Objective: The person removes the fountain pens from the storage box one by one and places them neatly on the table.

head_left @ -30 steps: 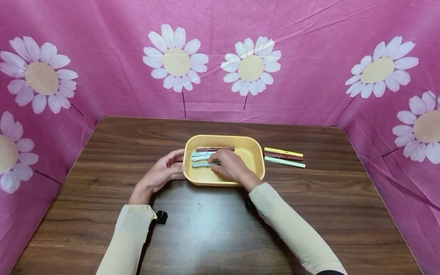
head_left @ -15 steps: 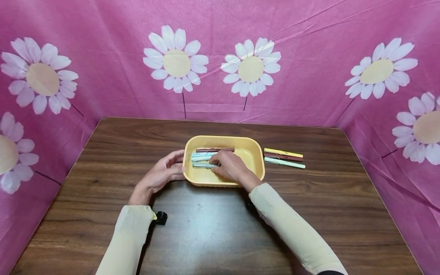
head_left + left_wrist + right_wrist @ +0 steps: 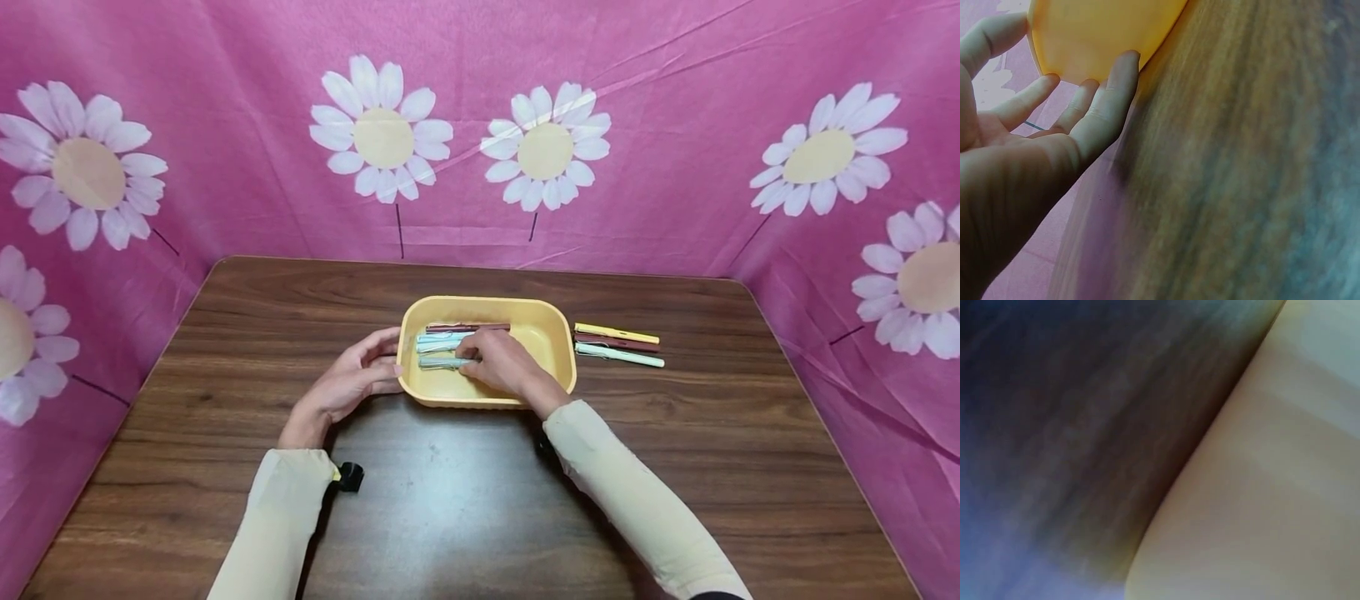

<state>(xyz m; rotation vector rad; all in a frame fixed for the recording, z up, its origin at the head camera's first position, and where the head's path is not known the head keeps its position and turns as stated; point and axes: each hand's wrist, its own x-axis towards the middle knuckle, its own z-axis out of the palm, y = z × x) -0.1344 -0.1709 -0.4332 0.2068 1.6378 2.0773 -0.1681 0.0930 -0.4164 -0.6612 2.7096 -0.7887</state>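
In the head view a yellow plastic box (image 3: pixel 525 403) stands on the table. My left hand (image 3: pixel 352 379) is at the box's left end. In the left wrist view its spread fingers (image 3: pixel 1107 109) touch the outer wall. My right hand (image 3: pixel 504 360) reaches inside the box and pinches a grey-green pen (image 3: pixel 441 363) nearest the front wall; the pen's right end is hidden by the fingers. Behind it lie light blue pens (image 3: pixel 438 344) and a dark red pen (image 3: pixel 468 327), partly covered by the hand. The right wrist view shows only a blurred pale surface and dark wood.
Right of the box, on the wooden table (image 3: pixel 420 517), lie a yellow pen (image 3: pixel 617 332), a dark red pen (image 3: pixel 626 343) and a mint green pen (image 3: pixel 622 356). A pink cloth (image 3: pixel 465 225) with white daisies hangs behind and along the sides.
The grey-green pen under my right fingers has shifted slightly towards the front wall, and its clip now faces differently. My left hand and the box stay put.
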